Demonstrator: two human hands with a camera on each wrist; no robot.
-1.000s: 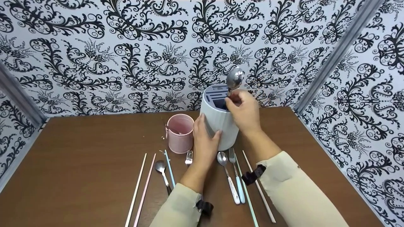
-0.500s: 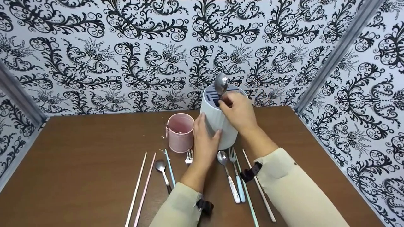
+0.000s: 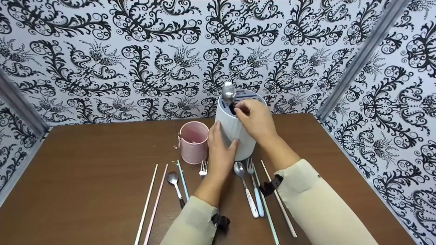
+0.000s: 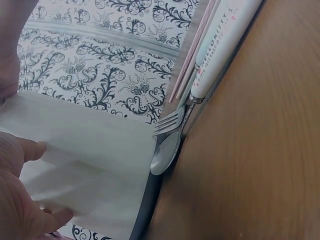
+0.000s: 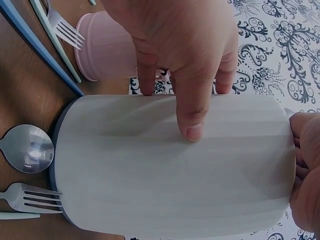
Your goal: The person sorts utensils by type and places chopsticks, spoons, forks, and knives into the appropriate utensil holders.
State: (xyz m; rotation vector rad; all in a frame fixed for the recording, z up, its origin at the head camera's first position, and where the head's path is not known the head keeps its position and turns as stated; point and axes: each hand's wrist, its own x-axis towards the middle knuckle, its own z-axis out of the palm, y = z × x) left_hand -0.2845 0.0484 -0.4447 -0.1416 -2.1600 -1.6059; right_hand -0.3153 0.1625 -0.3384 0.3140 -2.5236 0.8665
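Observation:
My left hand (image 3: pixel 220 151) grips the side of a tall white utensil holder (image 3: pixel 243 141), its thumb along the front and its fingers round the left side. At the top opening, my right hand (image 3: pixel 257 117) pinches a metal spoon (image 3: pixel 229 92) low on its dark handle. The bowl points up and the handle's lower end is hidden in the holder. In the right wrist view, the left thumb presses the ribbed wall of the holder (image 5: pixel 150 165). Just left of the holder stands a pink cup (image 3: pixel 194 143) with something thin and dark inside.
On the brown table (image 3: pixel 85 177), before the holder, lie a white-handled spoon (image 3: pixel 250 200), a blue-handled fork (image 3: pixel 257 197) and two chopsticks. To the left are a dark-handled spoon (image 3: pixel 173 177), another fork (image 3: pixel 203 168) and several chopsticks. Patterned walls (image 3: pixel 153 68) enclose the table.
The spoon has moved left across the holder's top, its bowl swinging from the right side to the left. My right hand has shifted slightly left. My left hand stays on the holder.

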